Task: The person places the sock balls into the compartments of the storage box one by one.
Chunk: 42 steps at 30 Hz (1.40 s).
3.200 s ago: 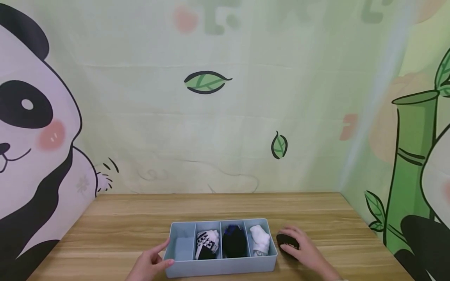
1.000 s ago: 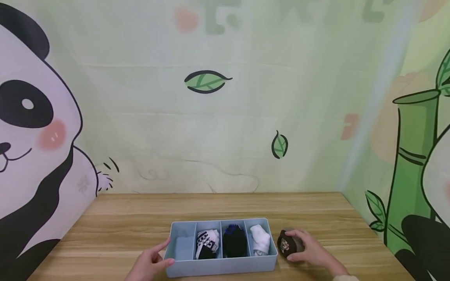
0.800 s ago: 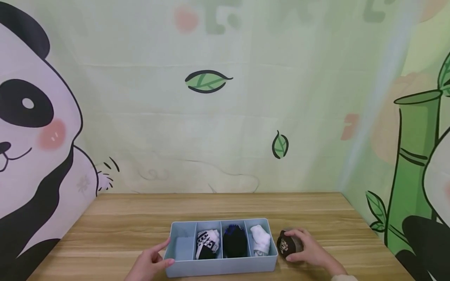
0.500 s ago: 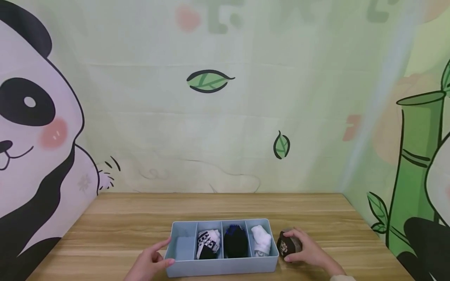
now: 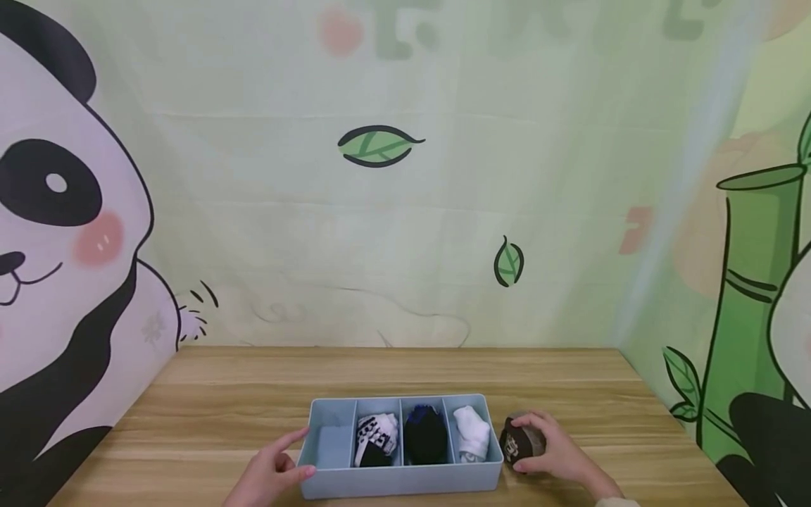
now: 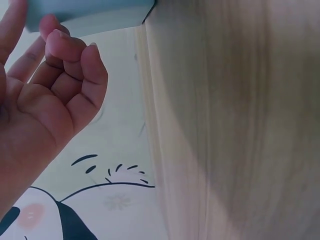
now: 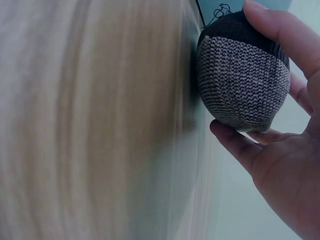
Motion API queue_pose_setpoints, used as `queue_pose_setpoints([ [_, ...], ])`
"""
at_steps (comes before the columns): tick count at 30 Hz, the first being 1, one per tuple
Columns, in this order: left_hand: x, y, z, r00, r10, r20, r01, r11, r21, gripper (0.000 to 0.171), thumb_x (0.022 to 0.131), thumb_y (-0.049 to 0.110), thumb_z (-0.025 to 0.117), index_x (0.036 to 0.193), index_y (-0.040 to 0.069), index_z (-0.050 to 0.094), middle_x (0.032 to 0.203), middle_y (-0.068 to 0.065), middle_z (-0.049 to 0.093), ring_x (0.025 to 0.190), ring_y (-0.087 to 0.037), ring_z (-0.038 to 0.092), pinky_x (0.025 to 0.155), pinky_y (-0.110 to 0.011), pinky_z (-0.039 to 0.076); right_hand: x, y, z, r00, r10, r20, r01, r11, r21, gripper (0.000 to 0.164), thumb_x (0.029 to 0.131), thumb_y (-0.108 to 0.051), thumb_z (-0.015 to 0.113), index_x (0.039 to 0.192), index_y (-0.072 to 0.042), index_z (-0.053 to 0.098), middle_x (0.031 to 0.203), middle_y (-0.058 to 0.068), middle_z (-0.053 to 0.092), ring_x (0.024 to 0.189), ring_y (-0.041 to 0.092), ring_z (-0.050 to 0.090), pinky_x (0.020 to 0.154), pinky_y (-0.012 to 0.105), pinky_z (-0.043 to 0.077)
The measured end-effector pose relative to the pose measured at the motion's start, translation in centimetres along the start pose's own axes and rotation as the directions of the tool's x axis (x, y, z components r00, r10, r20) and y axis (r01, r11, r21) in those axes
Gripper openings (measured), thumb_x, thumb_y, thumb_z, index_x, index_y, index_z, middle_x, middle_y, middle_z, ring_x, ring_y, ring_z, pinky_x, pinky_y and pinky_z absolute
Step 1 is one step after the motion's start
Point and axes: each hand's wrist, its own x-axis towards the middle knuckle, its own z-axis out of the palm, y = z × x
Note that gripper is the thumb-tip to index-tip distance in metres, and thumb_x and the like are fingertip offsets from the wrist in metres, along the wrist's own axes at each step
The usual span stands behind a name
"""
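Observation:
A light blue divided storage box [image 5: 399, 482] stands on the table, and my left hand [image 5: 269, 468] holds its left end, thumb at the front corner and index finger along the side. In the left wrist view the other fingers [image 6: 70, 75] are curled below the box. Just right of the box, my right hand [image 5: 557, 451] grips a rolled-up pair of dark socks [image 5: 516, 442] between thumb and fingers. The right wrist view shows the roll's grey knitted part [image 7: 242, 82] and black band. A gold-toned emblem faces the box.
From left, the box has a bare compartment [image 5: 334, 447], then black-and-white patterned socks [image 5: 378, 433], black socks with blue [image 5: 426, 436] and white socks [image 5: 472, 431]. The wooden table [image 5: 253, 384] ends at a printed panda backdrop [image 5: 405, 232].
Over the earlier frames my right hand has shifted back on the rolled socks, which now sit turned with the emblem showing. Lately it has stayed nearly still. My left hand stays at the box.

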Motion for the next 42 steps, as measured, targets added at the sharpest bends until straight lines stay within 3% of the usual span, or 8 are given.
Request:
queue_pose_setpoints([
  [12, 0.2, -0.4, -0.1, 0.995, 0.099, 0.016, -0.099, 0.995, 0.029, 0.074, 0.075, 0.028, 0.071, 0.132, -0.005, 0.036, 0.056, 0.001, 0.041, 0.052, -0.013, 0.038, 0.048, -0.022, 0.031, 0.2, -0.8, -0.5, 0.982, 0.105, -0.157, -0.106, 0.994, -0.002, 0.056, 0.058, -0.018, 0.083, 0.107, -0.006, 0.059, 0.121, 0.033, 0.039, 0.101, 0.048, 0.044, 0.073, 0.048, 0.042],
  [16, 0.1, -0.4, -0.1, 0.995, 0.095, 0.017, -0.096, 0.995, 0.031, 0.076, 0.074, 0.03, 0.071, 0.132, -0.004, 0.036, 0.057, 0.001, 0.042, 0.053, -0.013, 0.038, 0.048, -0.022, 0.031, 0.3, -1.2, -0.7, 0.975, 0.127, -0.181, -0.134, 0.991, -0.024, 0.057, 0.059, -0.02, 0.082, 0.109, -0.007, 0.059, 0.123, 0.037, 0.036, 0.107, 0.053, 0.039, 0.077, 0.053, 0.04],
  [24, 0.3, -0.5, -0.2, 0.997, 0.076, 0.027, -0.077, 0.997, 0.02, 0.075, 0.075, 0.032, 0.07, 0.132, -0.004, 0.036, 0.057, 0.001, 0.041, 0.053, -0.013, 0.037, 0.048, -0.023, 0.031, 0.8, -1.8, -0.5, 0.951, 0.09, -0.294, -0.109, 0.993, -0.048, 0.058, 0.059, -0.022, 0.083, 0.11, -0.005, 0.06, 0.122, 0.029, 0.043, 0.1, 0.044, 0.047, 0.073, 0.048, 0.042],
  [31, 0.3, -0.7, -0.2, 0.997, 0.071, 0.043, -0.071, 0.997, 0.008, 0.075, 0.076, 0.032, 0.069, 0.133, -0.003, 0.035, 0.058, 0.0, 0.041, 0.054, -0.015, 0.038, 0.049, -0.023, 0.031, 1.2, -2.8, -0.3, 0.931, 0.122, -0.345, -0.135, 0.991, -0.013, 0.059, 0.062, -0.023, 0.082, 0.113, -0.006, 0.058, 0.129, 0.034, 0.031, 0.107, 0.055, 0.037, 0.076, 0.056, 0.04],
  [36, 0.3, -0.6, -0.2, 0.997, 0.061, 0.043, -0.062, 0.998, 0.004, 0.076, 0.076, 0.032, 0.069, 0.133, -0.002, 0.035, 0.059, 0.0, 0.041, 0.055, -0.015, 0.039, 0.05, -0.023, 0.032, 1.7, -3.4, 0.1, 0.921, 0.08, -0.382, -0.074, 0.997, 0.031, 0.057, 0.061, -0.018, 0.082, 0.112, -0.004, 0.059, 0.129, 0.031, 0.034, 0.104, 0.048, 0.044, 0.074, 0.049, 0.044],
  [42, 0.3, -0.5, -0.1, 0.999, 0.019, 0.042, -0.02, 1.0, 0.008, 0.077, 0.075, 0.034, 0.068, 0.134, 0.0, 0.033, 0.061, -0.002, 0.043, 0.058, -0.016, 0.04, 0.052, -0.024, 0.033, 2.3, -4.1, 0.8, 0.928, 0.083, -0.364, -0.052, 0.994, 0.094, 0.056, 0.062, -0.015, 0.082, 0.113, -0.004, 0.059, 0.129, 0.029, 0.035, 0.101, 0.041, 0.049, 0.076, 0.043, 0.044],
])
